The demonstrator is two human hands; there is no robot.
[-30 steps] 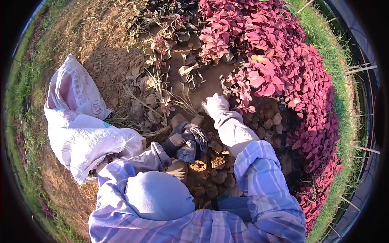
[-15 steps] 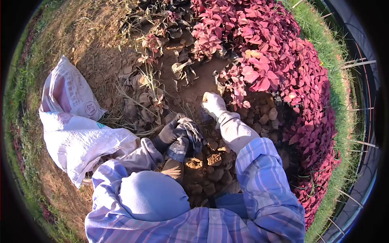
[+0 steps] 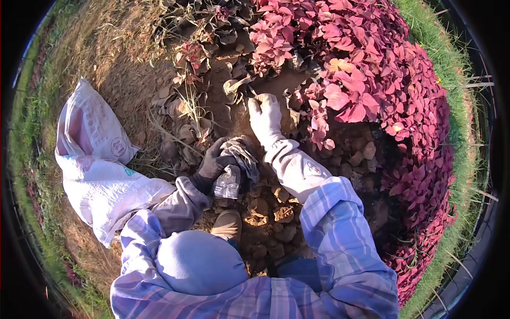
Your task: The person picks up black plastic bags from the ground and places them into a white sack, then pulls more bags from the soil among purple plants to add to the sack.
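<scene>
My left hand [image 3: 211,164], in a dark glove, is closed around a wad of crumpled dark plastic film [image 3: 243,153] and a clear plastic piece [image 3: 227,183] that looks like part of a cup or bottle. In a pale glove, my right hand [image 3: 265,116] reaches forward over bare soil with its fingers drawn together. Its fingertips are beside a withered plant [image 3: 235,87] with curled, dry leaves. Whatever lies between them is too small to make out.
Red-leaved plants [image 3: 366,80] grow thickly on the right, with grass behind. A white woven sack [image 3: 117,183] lies at my left. Soil clods [image 3: 284,214] and a shoe [image 3: 227,224] are below my hands. Dry stalks [image 3: 186,114] stand ahead on the left.
My right hand has moved forward and left, toward the withered plant. My left hand has shifted slightly up and left, still holding the crumpled film and clear plastic.
</scene>
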